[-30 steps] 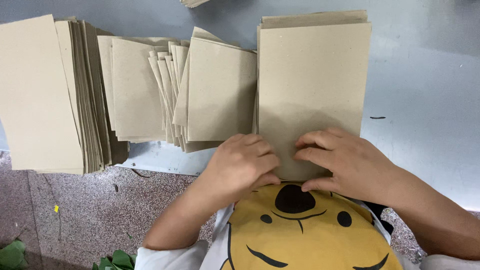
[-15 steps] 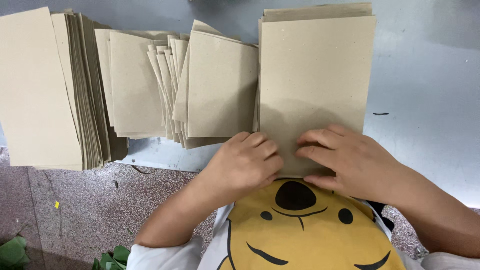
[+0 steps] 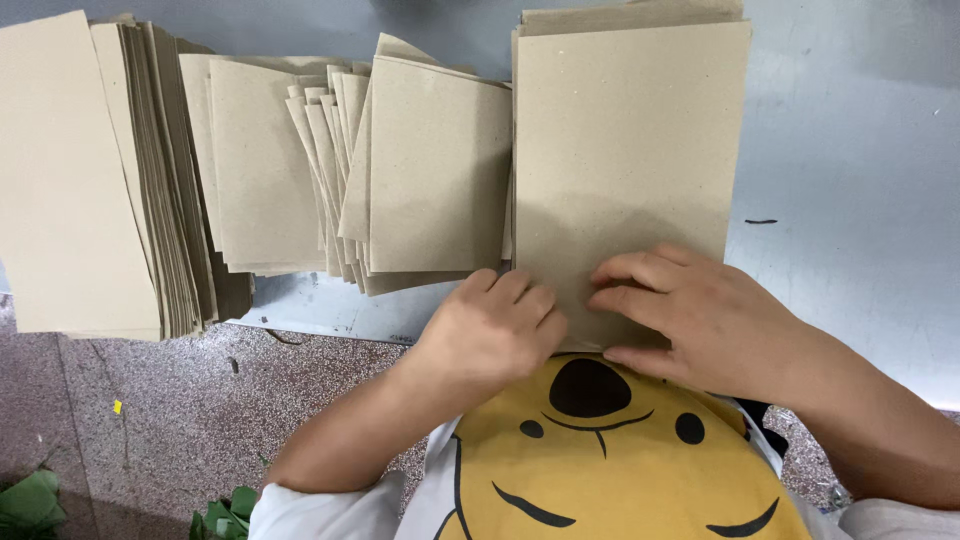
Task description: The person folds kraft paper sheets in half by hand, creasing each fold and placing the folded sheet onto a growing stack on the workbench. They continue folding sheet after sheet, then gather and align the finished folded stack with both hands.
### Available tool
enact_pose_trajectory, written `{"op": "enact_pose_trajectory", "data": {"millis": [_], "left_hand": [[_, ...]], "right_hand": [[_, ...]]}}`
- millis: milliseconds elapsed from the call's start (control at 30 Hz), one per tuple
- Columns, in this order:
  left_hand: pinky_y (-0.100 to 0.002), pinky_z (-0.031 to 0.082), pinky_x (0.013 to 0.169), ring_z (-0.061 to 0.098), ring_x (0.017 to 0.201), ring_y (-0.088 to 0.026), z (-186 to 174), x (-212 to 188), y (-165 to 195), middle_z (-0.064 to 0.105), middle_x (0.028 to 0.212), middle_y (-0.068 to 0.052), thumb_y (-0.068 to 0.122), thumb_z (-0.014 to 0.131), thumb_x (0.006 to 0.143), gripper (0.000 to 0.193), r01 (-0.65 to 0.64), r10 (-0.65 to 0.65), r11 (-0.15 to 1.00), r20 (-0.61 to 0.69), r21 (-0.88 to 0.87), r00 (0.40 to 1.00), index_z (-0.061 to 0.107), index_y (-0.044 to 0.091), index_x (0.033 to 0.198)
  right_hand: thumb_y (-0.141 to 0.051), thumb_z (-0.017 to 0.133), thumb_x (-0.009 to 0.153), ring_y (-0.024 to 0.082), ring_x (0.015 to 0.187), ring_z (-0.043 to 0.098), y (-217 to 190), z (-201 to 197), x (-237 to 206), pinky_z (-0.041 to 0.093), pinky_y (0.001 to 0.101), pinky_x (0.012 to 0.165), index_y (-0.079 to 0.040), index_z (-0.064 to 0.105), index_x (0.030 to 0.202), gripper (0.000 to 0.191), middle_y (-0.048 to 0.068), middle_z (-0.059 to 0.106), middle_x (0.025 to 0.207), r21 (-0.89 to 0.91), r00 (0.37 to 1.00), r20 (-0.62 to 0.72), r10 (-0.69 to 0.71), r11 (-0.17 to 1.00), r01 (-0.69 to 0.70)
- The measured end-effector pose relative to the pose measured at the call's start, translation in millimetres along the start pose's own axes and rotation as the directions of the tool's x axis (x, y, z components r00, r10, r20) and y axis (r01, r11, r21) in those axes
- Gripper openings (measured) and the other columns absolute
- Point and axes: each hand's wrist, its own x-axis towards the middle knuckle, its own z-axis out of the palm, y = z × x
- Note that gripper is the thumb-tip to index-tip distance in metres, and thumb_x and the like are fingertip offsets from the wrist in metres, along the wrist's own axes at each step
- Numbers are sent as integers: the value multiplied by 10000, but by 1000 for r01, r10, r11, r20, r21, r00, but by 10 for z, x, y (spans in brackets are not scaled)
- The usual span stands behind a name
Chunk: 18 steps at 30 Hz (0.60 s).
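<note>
A stack of tall grey-brown cardboard sheets [image 3: 630, 150] lies on the pale blue table [image 3: 850, 180] straight ahead of me. My left hand [image 3: 490, 330] rests curled on the near left corner of the top sheet, fingers bent onto its edge. My right hand [image 3: 700, 315] presses flat on the near edge of the same sheet, fingers pointing left toward the left hand. The fingertips of both hands nearly meet at the sheet's bottom edge.
A fanned pile of smaller cardboard sheets [image 3: 420, 170] lies left of the stack, and a thick pile of larger sheets [image 3: 90, 180] sits at the far left, overhanging the table edge. Below is speckled floor [image 3: 150, 420] with green leaves [image 3: 30, 500]. A small dark mark [image 3: 760, 221] is on the table.
Both hands stay on the near edge of the top sheet with only slight finger shifts. The view has drifted a little.
</note>
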Motion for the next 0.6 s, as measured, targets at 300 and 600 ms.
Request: {"op": "enact_pose_trajectory", "data": {"millis": [300, 600], "left_hand": [[-424, 463, 1046, 533, 1269, -319, 147, 150, -11, 540, 1319, -185, 257, 903, 818, 707, 163, -386, 896, -544, -412, 745, 489, 34, 1346], [-330, 551, 1055, 700, 1231, -220, 33, 337, 13, 712, 1314, -96, 152, 846, 902, 468, -83, -280, 492, -248, -866, 927, 644, 108, 1321]], "right_hand": [[-229, 709, 890, 195, 934, 708, 30, 51, -217, 557, 351, 789, -150, 744, 1168, 292, 16, 748, 1043, 176, 962, -86, 258, 955, -240], [-15, 570, 944, 353, 1237, 580, -109, -146, -346, 500, 451, 1096, 54, 507, 1244, 314, 272, 518, 1260, 208, 657, -751, 60, 967, 149]]}}
